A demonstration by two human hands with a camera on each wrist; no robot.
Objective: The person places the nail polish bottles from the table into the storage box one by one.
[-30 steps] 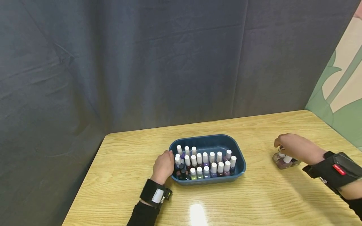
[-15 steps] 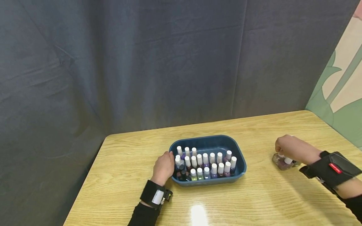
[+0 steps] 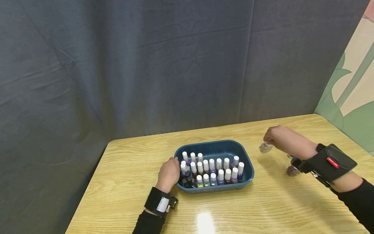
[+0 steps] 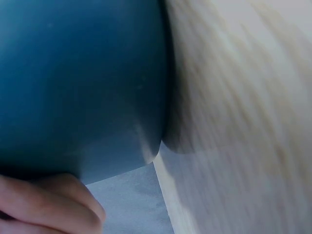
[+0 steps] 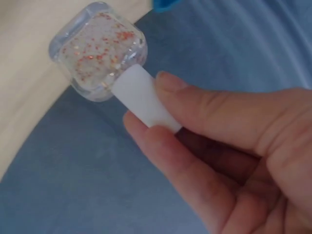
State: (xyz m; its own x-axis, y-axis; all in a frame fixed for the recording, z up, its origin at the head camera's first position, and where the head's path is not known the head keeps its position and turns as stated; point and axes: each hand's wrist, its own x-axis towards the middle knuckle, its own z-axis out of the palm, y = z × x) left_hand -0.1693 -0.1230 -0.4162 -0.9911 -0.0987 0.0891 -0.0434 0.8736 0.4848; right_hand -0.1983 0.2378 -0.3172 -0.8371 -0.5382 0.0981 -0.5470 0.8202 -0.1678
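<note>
A clear nail polish bottle (image 5: pixel 100 56) with orange glitter and a white cap hangs tilted from my right hand (image 3: pixel 284 138). My thumb and fingers pinch it by the cap (image 5: pixel 145 97), above the table between the blue bin and the bottles at the right. My left hand (image 3: pixel 168 174) grips the left rim of the dark blue bin (image 3: pixel 216 189). In the left wrist view its curled fingers (image 4: pixel 58 202) lie against the bin's edge. Inside the bin, upright white-capped nail polish bottles (image 3: pixel 212 169) stand in rows, with several black-capped ones at the front left.
Under my right wrist a few more nail polish bottles (image 3: pixel 293 171) stand on the wooden table (image 3: pixel 257 204), partly hidden by the wrist strap. A grey curtain (image 3: pixel 181 71) hangs behind the table. A wall with painted leaves (image 3: pixel 359 123) borders the right side.
My right hand has lifted the glitter nail polish bottle from the group at the right and moved left with it, towards the bin. My left hand stays on the bin's rim.
</note>
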